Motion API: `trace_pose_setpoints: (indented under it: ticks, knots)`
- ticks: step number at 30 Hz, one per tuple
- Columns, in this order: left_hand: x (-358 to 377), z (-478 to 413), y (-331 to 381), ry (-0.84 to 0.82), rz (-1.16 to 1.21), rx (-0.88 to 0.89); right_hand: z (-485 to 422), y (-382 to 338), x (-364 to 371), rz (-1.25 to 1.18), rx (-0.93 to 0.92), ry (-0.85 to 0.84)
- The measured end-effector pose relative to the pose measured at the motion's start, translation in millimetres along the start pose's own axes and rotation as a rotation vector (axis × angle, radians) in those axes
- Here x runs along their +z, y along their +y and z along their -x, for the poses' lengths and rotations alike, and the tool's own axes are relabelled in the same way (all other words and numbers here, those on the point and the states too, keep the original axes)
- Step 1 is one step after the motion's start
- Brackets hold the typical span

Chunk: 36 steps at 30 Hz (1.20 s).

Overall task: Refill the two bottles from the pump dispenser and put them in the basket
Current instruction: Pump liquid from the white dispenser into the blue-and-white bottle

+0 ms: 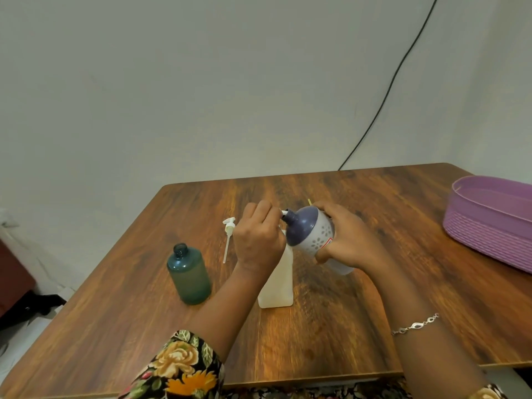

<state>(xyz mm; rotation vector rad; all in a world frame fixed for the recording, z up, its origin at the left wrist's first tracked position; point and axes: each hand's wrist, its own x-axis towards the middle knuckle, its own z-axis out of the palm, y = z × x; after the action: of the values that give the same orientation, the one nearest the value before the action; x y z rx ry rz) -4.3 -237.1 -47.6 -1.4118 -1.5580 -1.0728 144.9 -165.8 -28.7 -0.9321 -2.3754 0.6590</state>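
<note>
My right hand grips a white flowered bottle with a dark blue top, tilted so its open neck points left. My left hand grips the pump head of the white pump dispenser, which stands upright at the table's middle; the white nozzle tip meets the bottle's neck. A teal bottle stands uncapped and upright to the left. Its white pump cap with tube lies flat on the table behind it. The purple basket sits at the right edge.
The wooden table carries everything. A black cable runs down the wall to the table's back edge. Dark items lie on the floor at the left.
</note>
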Motion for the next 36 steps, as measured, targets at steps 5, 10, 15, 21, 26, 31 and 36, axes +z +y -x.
trace_pose_setpoints:
  ticks: [5, 10, 15, 21, 26, 31, 36]
  knots:
    - [-5.1, -3.9, -0.7, -0.008, 0.019, -0.043, -0.9, -3.8, -3.1, -0.022, -0.005, 0.013]
    - [-8.8, -12.7, 3.6, -0.022, -0.002, -0.042, -3.1, -4.9, -4.8, -0.015, -0.004, 0.027]
    - [-3.4, -4.9, 1.6, 0.0, -0.039, -0.02, -2.1, -3.2, 1.5, 0.032, -0.001, 0.002]
    - [-9.2, -10.3, -1.6, -0.005, -0.004, -0.02, -1.6, -9.0, -4.3, -0.015, -0.013, 0.028]
    - [-5.5, -6.7, -0.9, 0.018, -0.019, -0.043, -4.7, -8.6, 2.2, 0.033, -0.002, 0.024]
    - [-0.9, -5.0, 0.0, 0.038, -0.03, -0.043, -4.2, -5.5, 3.4, 0.019, 0.021, 0.01]
    - [-5.3, -11.0, 0.8, 0.014, 0.015, -0.037, -5.0, -11.3, -1.1, 0.007, 0.017, 0.034]
